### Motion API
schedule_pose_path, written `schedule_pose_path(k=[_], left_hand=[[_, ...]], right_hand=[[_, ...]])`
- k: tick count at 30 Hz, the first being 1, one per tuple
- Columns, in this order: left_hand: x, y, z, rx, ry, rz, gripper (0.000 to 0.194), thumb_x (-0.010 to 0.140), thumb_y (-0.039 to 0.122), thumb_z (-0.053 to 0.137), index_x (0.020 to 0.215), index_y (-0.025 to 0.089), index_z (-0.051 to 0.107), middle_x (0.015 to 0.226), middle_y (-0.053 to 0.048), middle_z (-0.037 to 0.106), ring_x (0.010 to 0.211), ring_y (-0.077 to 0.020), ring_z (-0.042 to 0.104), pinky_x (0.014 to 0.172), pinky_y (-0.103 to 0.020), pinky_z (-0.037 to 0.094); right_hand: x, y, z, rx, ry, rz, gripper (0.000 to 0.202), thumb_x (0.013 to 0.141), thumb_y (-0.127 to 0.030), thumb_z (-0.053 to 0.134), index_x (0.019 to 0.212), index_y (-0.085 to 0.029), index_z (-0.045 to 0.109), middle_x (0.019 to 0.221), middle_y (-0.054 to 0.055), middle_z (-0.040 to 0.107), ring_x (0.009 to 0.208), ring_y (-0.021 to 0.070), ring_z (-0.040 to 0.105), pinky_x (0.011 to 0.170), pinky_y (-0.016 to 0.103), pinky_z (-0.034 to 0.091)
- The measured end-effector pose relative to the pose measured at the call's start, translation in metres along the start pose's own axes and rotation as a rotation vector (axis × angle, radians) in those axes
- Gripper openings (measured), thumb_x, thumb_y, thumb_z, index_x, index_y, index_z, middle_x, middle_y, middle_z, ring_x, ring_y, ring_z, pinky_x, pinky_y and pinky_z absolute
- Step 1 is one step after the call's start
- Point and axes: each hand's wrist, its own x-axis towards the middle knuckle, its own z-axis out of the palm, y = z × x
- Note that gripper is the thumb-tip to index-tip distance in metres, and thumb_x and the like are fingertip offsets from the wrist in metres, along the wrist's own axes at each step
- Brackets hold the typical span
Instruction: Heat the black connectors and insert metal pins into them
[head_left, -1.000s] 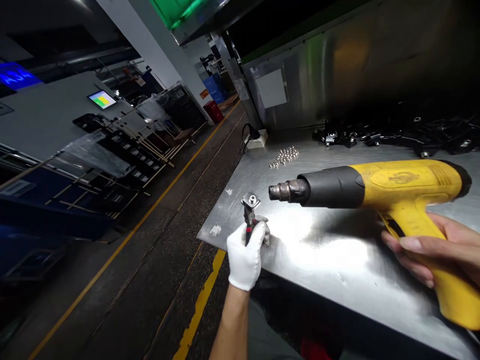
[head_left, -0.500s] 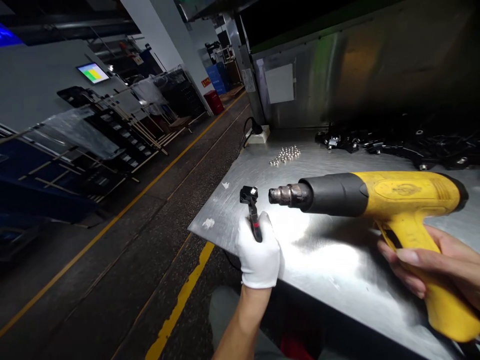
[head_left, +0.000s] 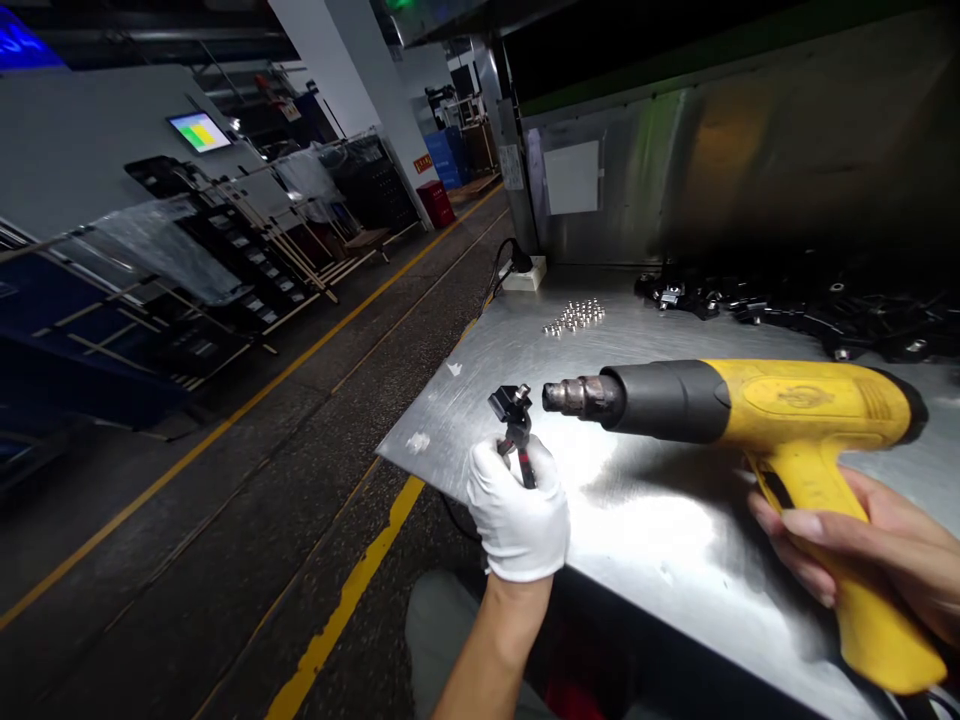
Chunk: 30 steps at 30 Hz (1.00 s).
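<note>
My left hand [head_left: 519, 515], in a white glove, is closed around what look like pliers [head_left: 527, 465] with dark, red-marked handles. At their upper end is a small black part [head_left: 507, 403] with a shiny metal piece on it, tilted above the table. Bare and closed, my right hand [head_left: 847, 540] grips the yellow handle of a heat gun [head_left: 802, 400]. The gun lies level across the view, its stepped metal nozzle pointing left, close beside the black part but apart from it. How the jaws meet the part is too small to tell.
Several small metal fittings [head_left: 576, 316] lie on the steel table [head_left: 637, 570]. Black parts [head_left: 795, 308] are heaped along its back right. A white power strip [head_left: 525, 274] with a plug sits near the back left corner. Left of the table edge runs an aisle with racks [head_left: 247, 250].
My left hand has turned, so the black part is now tilted and its metal piece shows from another side. The heat gun keeps nearly the same place, its nozzle still beside the part.
</note>
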Motion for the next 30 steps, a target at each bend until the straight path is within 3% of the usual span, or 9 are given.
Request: schedule_pose_path(k=[16, 28, 30], left_hand=[[-0.0006, -0.0009, -0.0014, -0.019, -0.024, -0.044, 0.014, 0.088, 0.032, 0.058, 0.094, 0.024, 0.048, 0.083, -0.005, 0.055, 0.078, -0.0241, 0.053, 0.075, -0.037, 0.038], [-0.0018, -0.0023, -0.0017, -0.029, -0.03, 0.0, 0.014, 0.09, 0.03, 0.058, 0.094, 0.024, 0.046, 0.081, -0.004, 0.052, 0.077, -0.0231, 0.051, 0.074, -0.037, 0.037], [-0.0018, -0.0018, -0.0016, -0.036, -0.019, 0.0, 0.014, 0.089, 0.029, 0.059, 0.094, 0.024, 0.047, 0.08, -0.004, 0.052, 0.075, -0.0226, 0.051, 0.073, -0.036, 0.038]], right_hand=[[-0.0006, 0.0011, -0.0042, -0.033, -0.038, -0.017, 0.028, 0.082, -0.047, 0.072, 0.095, -0.023, 0.065, 0.087, 0.004, 0.06, 0.054, 0.0138, 0.052, 0.05, 0.027, 0.047], [0.0, 0.0002, -0.0016, -0.001, -0.018, -0.003, 0.029, 0.079, -0.045, 0.075, 0.096, -0.023, 0.066, 0.089, 0.004, 0.061, 0.053, 0.014, 0.053, 0.049, 0.027, 0.048], [-0.0007, -0.0003, -0.0008, 0.003, -0.02, 0.003, 0.03, 0.079, -0.046, 0.075, 0.095, -0.022, 0.067, 0.082, 0.004, 0.061, 0.053, 0.0149, 0.053, 0.048, 0.027, 0.047]])
